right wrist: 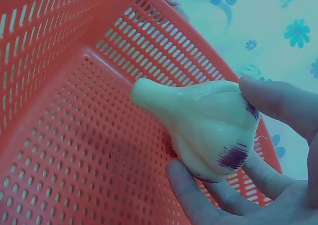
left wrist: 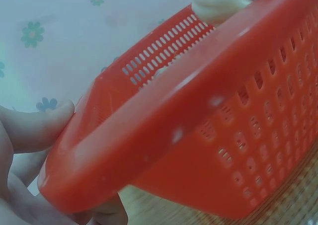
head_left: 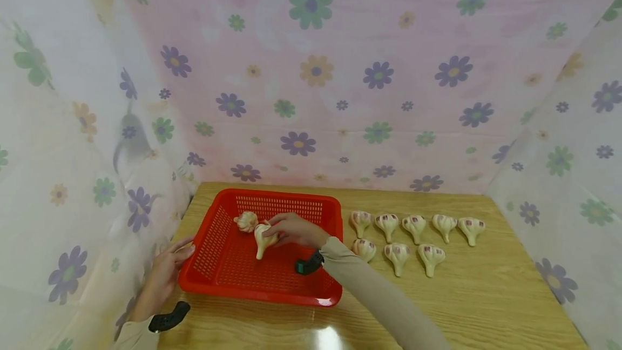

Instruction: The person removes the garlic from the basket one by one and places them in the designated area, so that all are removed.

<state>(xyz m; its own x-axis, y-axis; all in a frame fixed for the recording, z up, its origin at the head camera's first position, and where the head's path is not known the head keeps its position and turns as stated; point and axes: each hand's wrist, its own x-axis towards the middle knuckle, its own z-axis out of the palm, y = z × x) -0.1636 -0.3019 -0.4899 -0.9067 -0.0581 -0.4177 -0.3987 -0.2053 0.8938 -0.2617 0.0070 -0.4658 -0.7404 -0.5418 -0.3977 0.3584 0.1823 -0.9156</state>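
Note:
My right hand (head_left: 297, 229) holds a garlic bulb (head_left: 262, 240) by its rounded end, over the inside of a red plastic basket (head_left: 252, 297). The bulb is pale with purple patches; in the right wrist view the thumb and fingers (right wrist: 191, 190) curve round it, and its stem points away from the palm. Inside the basket, toward the back left, sits a rougher garlic bulb (head_left: 247, 221) with thin roots. At the basket's left side, my left hand (head_left: 164, 274) grips the rim (left wrist: 64, 173), thumb on top and fingers underneath.
Right of the basket, several more garlic bulbs (head_left: 397, 255) lie in two rows on the wooden table (head_left: 466, 296), their stems toward the front. Flowered cloth (head_left: 340, 85) hangs behind the table and along both sides.

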